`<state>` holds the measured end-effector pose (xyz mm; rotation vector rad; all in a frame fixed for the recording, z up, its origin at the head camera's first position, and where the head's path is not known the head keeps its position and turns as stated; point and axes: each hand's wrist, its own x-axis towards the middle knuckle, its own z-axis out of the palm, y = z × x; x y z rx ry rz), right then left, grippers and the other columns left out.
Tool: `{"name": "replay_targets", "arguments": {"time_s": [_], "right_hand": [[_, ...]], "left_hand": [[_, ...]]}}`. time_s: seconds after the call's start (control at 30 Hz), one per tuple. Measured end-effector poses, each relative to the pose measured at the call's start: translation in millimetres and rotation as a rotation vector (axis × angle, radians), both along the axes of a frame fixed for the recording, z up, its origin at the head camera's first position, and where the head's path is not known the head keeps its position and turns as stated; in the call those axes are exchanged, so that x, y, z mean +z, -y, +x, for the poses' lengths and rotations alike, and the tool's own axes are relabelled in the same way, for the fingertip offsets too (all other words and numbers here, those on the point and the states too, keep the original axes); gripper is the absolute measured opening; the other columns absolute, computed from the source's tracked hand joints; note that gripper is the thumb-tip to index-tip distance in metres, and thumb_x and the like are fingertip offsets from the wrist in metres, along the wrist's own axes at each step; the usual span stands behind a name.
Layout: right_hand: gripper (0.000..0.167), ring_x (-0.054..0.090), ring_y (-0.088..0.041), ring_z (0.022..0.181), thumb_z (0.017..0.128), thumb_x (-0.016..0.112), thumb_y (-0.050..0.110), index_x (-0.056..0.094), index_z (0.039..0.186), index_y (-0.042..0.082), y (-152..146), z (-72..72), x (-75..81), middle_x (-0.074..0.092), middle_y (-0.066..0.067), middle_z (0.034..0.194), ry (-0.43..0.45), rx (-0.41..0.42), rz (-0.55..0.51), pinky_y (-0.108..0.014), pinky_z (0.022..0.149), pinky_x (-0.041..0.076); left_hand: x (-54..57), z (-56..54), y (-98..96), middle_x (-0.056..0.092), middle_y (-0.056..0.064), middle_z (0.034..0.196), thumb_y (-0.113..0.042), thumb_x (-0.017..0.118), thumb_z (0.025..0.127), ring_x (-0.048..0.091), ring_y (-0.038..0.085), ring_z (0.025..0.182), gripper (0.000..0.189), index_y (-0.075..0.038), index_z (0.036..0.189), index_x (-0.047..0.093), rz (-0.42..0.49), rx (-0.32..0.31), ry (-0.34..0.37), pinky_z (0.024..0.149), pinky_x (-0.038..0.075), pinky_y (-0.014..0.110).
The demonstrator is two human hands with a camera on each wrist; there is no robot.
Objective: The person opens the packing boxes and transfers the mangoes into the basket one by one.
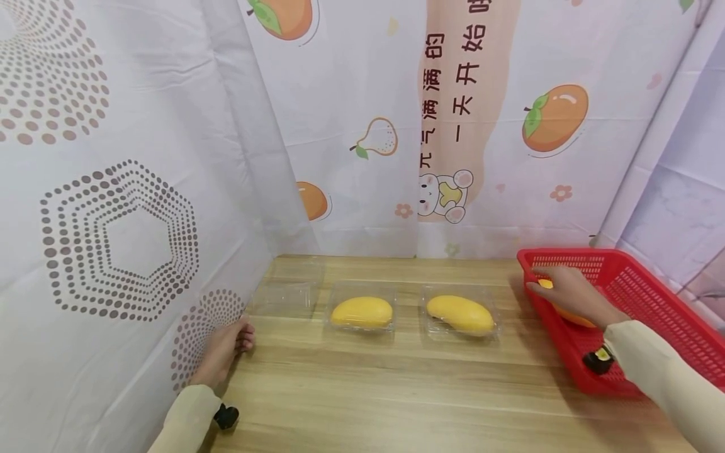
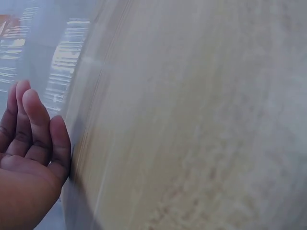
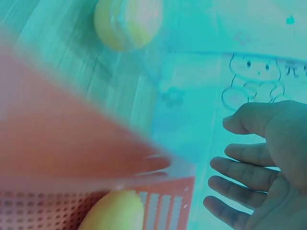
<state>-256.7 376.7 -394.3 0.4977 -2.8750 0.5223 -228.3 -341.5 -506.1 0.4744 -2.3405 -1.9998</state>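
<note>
My right hand point(image 1: 569, 294) is over the near-left rim of a red plastic basket point(image 1: 614, 261), fingers spread and slightly bent. Under it in the basket lies a yellow mango point(image 1: 576, 317), partly hidden by the hand. In the right wrist view this mango point(image 3: 115, 211) sits below the basket's rim, apart from the fingers point(image 3: 242, 172). On the left, my left hand point(image 1: 223, 351) rests at the table's edge beside the patterned cloth, its fingers loosely curled and holding nothing. Just beyond it stands a clear plastic box point(image 1: 285, 299).
Two more clear boxes stand along the back of the wooden table point(image 1: 362, 390). A mango point(image 1: 362, 313) lies in the middle box, and another mango point(image 1: 460, 314) in the right one. Printed cloth point(image 1: 351, 88) hangs behind and at both sides.
</note>
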Motion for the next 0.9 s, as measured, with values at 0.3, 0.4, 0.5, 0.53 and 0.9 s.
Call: {"name": "replay_targets", "arguments": {"time_s": [0.3, 0.4, 0.5, 0.53, 0.9], "right_hand": [[0.04, 0.069, -0.036, 0.095, 0.095, 0.073, 0.018, 0.068, 0.125, -0.008, 43.3, -4.3, 6.8, 0.072, -0.024, 0.114, 0.02, 0.081, -0.011, -0.057, 0.085, 0.057], [0.035, 0.07, -0.038, 0.098, 0.094, 0.073, 0.014, 0.07, 0.122, -0.008, 58.5, -6.4, 4.5, 0.073, -0.023, 0.111, 0.009, 0.13, -0.045, -0.058, 0.085, 0.057], [0.032, 0.069, -0.04, 0.103, 0.094, 0.073, 0.011, 0.07, 0.121, -0.007, 75.9, -8.1, 1.3, 0.073, -0.021, 0.112, -0.007, 0.184, -0.052, -0.059, 0.088, 0.056], [0.032, 0.068, -0.041, 0.105, 0.095, 0.073, 0.011, 0.07, 0.121, -0.007, 82.6, -8.1, 1.0, 0.073, -0.021, 0.113, -0.006, 0.2, -0.049, -0.059, 0.089, 0.055], [0.033, 0.068, -0.033, 0.109, 0.094, 0.076, 0.02, 0.073, 0.123, 0.004, 148.3, -5.5, -1.7, 0.074, -0.01, 0.118, 0.102, 0.258, 0.015, -0.053, 0.095, 0.055]], "left_hand": [[2.5, -0.4, -19.3, 0.065, 0.009, 0.094, -0.026, 0.052, 0.109, 0.062, 0.016, 0.078, 0.039, 0.011, 0.113, 0.061, -0.023, -0.154, 0.007, 0.073, 0.056, 0.029], [2.9, -1.6, -28.1, 0.066, 0.011, 0.094, -0.027, 0.055, 0.108, 0.062, 0.018, 0.08, 0.04, 0.012, 0.114, 0.062, -0.031, -0.205, -0.001, 0.074, 0.057, 0.029], [1.3, -3.4, -36.5, 0.067, 0.013, 0.095, -0.027, 0.056, 0.108, 0.062, 0.019, 0.08, 0.04, 0.012, 0.114, 0.062, -0.046, -0.258, -0.014, 0.073, 0.057, 0.03], [0.3, -4.4, -39.2, 0.067, 0.014, 0.095, -0.027, 0.057, 0.107, 0.062, 0.019, 0.08, 0.04, 0.012, 0.114, 0.062, -0.047, -0.274, -0.018, 0.072, 0.057, 0.03], [-1.3, -12.7, -72.8, 0.067, 0.016, 0.099, -0.023, 0.061, 0.105, 0.062, 0.021, 0.083, 0.038, 0.01, 0.122, 0.06, -0.029, -0.43, -0.019, 0.073, 0.058, 0.032]]}}
